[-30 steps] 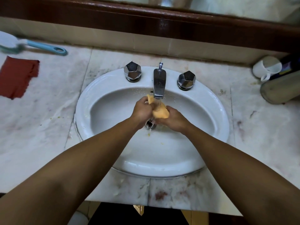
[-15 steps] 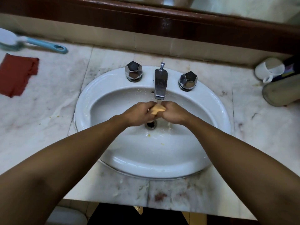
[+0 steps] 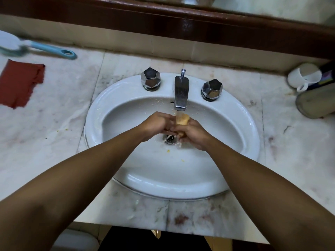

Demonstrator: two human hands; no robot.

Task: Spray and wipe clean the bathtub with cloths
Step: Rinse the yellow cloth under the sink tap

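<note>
A small yellow-orange cloth (image 3: 182,119) is bunched between both my hands over the white sink (image 3: 116,113), right under the running chrome tap (image 3: 181,93). My left hand (image 3: 157,125) grips its left side. My right hand (image 3: 193,133) curls round its right and lower part. Most of the cloth is hidden inside my fingers. Water streams onto it and drips toward the drain (image 3: 170,138). A dark red cloth (image 3: 20,83) lies flat on the marble counter at the far left.
Two faceted chrome knobs (image 3: 150,79) (image 3: 212,89) flank the tap. A blue-handled brush (image 3: 39,48) lies at the back left. A white mug (image 3: 304,77) and a beige container (image 3: 316,103) sit at the right. A dark wooden mirror frame (image 3: 181,24) runs along the back.
The hands have kept working the cloth under the tap: they closed tightly over it half a second ago, and now its top sticks out into the stream again.
</note>
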